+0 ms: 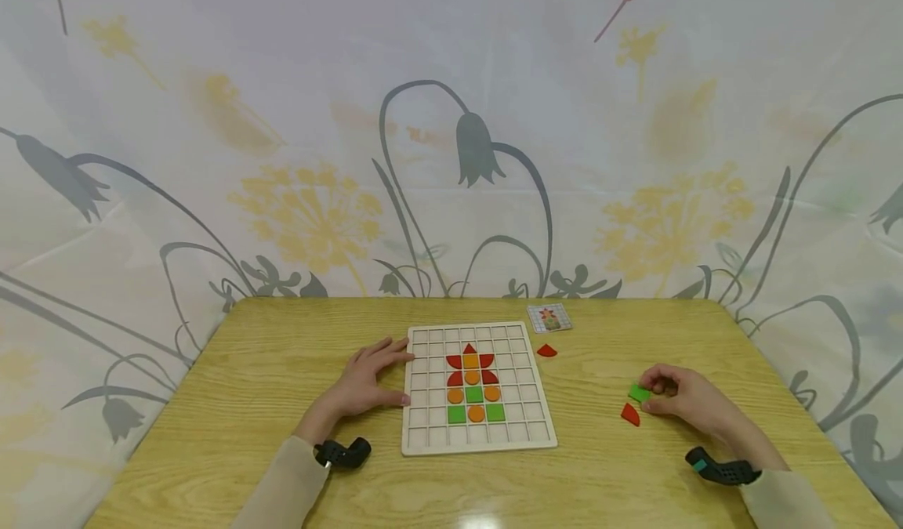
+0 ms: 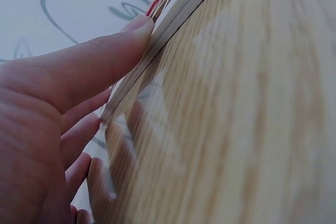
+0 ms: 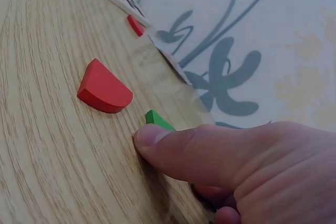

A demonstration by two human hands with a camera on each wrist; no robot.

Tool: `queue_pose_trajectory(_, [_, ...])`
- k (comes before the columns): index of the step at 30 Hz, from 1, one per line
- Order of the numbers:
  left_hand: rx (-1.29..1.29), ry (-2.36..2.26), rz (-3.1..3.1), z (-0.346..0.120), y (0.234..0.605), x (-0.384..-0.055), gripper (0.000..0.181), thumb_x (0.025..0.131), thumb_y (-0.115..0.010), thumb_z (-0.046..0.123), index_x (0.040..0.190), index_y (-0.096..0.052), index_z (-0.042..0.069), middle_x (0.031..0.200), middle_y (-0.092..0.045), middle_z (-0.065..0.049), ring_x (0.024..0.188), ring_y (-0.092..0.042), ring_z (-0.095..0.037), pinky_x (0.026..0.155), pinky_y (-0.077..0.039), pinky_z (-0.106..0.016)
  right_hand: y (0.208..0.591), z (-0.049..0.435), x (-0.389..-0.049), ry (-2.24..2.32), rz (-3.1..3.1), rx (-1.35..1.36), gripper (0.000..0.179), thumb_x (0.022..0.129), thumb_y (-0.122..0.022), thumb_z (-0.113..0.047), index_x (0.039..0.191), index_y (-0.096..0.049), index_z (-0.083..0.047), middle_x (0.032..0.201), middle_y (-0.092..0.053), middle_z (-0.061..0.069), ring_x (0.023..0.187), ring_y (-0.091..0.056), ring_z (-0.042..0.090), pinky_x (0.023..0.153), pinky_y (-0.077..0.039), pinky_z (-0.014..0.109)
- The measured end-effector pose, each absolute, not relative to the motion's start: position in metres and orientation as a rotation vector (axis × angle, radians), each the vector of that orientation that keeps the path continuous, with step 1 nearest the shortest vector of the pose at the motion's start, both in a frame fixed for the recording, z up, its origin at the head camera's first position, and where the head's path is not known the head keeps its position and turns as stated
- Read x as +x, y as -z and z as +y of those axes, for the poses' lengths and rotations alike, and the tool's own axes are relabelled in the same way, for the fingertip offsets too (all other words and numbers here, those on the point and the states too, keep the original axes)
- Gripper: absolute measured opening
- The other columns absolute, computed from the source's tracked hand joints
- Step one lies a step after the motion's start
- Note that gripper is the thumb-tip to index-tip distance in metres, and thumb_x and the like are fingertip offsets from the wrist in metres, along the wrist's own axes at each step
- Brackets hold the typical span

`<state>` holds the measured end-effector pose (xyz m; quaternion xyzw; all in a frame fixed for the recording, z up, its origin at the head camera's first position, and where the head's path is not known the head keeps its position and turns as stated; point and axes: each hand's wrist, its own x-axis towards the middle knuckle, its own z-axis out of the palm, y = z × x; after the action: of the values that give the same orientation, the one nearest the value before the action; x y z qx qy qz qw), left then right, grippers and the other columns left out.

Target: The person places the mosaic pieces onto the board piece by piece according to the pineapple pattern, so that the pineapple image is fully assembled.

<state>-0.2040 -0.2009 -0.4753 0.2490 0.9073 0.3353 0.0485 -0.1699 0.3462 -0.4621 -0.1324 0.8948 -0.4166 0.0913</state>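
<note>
A white gridded board [image 1: 430, 439] lies on the table with a figure of red, orange and green tiles in its middle cells. My left hand [image 1: 367, 380] rests at the board's left edge, fingers spread and fairly straight. Its thumb [image 2: 115, 53] touches the rim of the board. To the right of the board, my right hand [image 1: 687, 400] pinches a green square tile [image 1: 638, 393] by its near side. The thumb [image 3: 184, 148] covers much of that tile in the right wrist view. A red quarter-circle tile [image 1: 631, 414] lies just beside the green one.
Another red quarter-circle tile [image 1: 546, 350] lies off the board's upper right side. Behind it is a small pattern card [image 1: 549, 318] with a printed flower picture. The wooden table [image 1: 282, 325] ends at a hanging, flower-printed cloth [image 1: 317, 121].
</note>
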Motion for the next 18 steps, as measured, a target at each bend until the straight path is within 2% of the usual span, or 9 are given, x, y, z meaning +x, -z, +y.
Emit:
queue_pose_trajectory(6, [0.774, -1.036, 2.761, -0.201, 0.475, -0.204, 0.069, 0.080, -0.082, 0.040, 0.140, -0.059, 0.016, 0.159, -0.035, -0.003, 0.149, -0.017, -0.035, 0.113, -0.006, -0.065, 0.461, 0.344, -0.171, 1.267, 2.639, -0.359, 0.050, 0.087, -0.078, -0.012, 0.128, -0.059, 0.008, 0.101, -0.059, 0.010, 0.081, -0.051, 0.011, 0.069, -0.047, 0.025])
queue_pose_trajectory(18, [0.778, -1.022, 2.771, -0.201, 0.477, -0.206, 0.069, 0.080, -0.082, 0.040, 0.140, -0.059, 0.016, 0.159, -0.035, -0.003, 0.149, -0.017, -0.035, 0.113, -0.007, -0.063, 0.458, 0.333, -0.166, 1.212, 2.770, -0.296, 0.042, 0.087, -0.078, -0.016, 0.123, -0.065, 0.002, 0.103, -0.063, 0.008, 0.085, -0.057, 0.012, 0.071, -0.050, 0.026])
